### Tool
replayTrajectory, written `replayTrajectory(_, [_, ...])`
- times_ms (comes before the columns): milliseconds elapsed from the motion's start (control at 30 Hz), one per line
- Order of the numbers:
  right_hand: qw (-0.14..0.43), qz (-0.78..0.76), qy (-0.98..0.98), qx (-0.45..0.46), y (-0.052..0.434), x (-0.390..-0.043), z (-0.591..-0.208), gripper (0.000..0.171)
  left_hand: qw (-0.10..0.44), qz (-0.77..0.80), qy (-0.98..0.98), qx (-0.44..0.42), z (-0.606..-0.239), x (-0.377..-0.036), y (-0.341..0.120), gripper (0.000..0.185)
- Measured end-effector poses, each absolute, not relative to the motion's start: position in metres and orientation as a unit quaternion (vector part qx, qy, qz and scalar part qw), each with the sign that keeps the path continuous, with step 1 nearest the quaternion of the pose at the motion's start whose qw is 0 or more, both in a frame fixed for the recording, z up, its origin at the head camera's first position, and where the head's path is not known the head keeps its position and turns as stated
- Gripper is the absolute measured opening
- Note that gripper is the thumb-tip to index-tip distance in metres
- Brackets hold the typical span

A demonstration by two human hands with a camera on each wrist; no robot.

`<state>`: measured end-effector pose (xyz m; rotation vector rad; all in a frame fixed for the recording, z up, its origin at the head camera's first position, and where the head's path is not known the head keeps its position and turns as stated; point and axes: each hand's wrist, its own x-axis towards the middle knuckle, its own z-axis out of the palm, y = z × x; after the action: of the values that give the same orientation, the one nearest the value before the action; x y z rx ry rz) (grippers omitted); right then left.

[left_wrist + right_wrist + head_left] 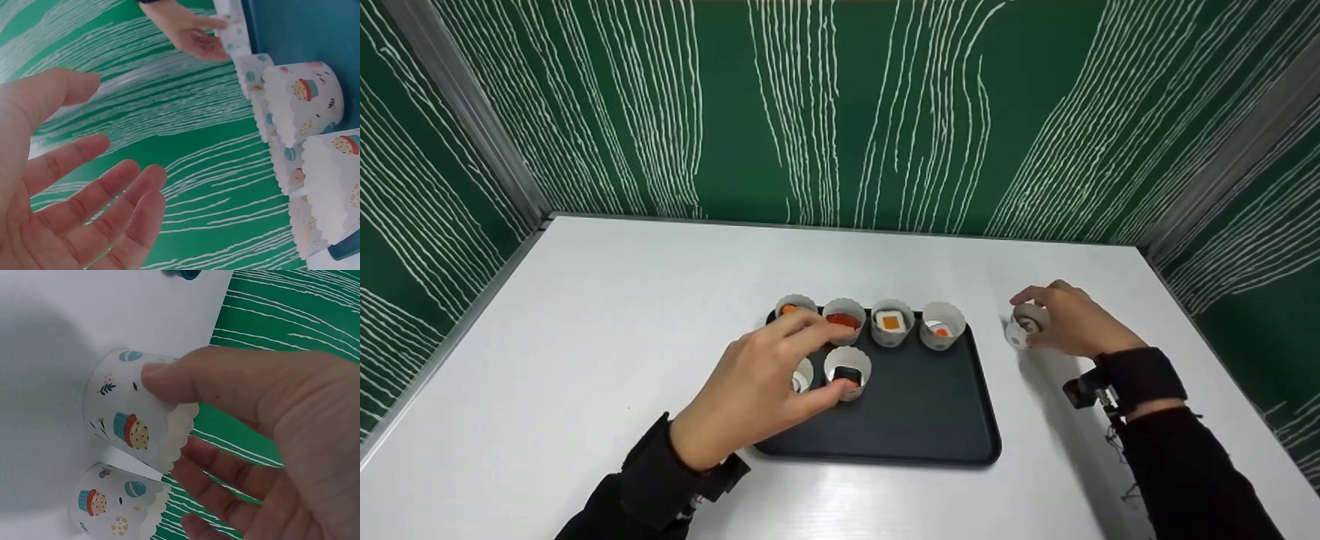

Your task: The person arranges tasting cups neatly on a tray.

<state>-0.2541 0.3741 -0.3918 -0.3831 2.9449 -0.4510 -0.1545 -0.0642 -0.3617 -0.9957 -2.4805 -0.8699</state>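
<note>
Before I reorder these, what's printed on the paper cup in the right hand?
Little cupcakes and leaf sprigs on the white paper cup; the right wrist view shows it best.

White cupcake-print paper cups (pixel 890 324), black tray (pixel 930 420), white-lined green walls (pixel 840 112).

tray (pixel 930 420) mid-table (pixel 585 315) | four cups (pixel 891 324) along its back edge, two in front at left | left hand (pixel 769 382) over the front pair | right hand (pixel 1072 322) right of tray, around a cup (pixel 1024 327) on the table
</note>
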Motion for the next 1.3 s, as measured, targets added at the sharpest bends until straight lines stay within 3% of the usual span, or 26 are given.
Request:
replayTrajectory(333, [0.071,-0.144,0.978,-0.136,0.361,-0.248,-0.393,0.068,0.181,-0.321,-0.865,-0.341,-0.355,-0.158,-0.074,0.043])
replayTrajectory(1300, [0.046,-0.226,0.965,-0.124,0.364,-0.232,-0.386,0.052,0.158,-0.304,-0.882,-0.324,-0.358,-0.166,-0.077,0.049])
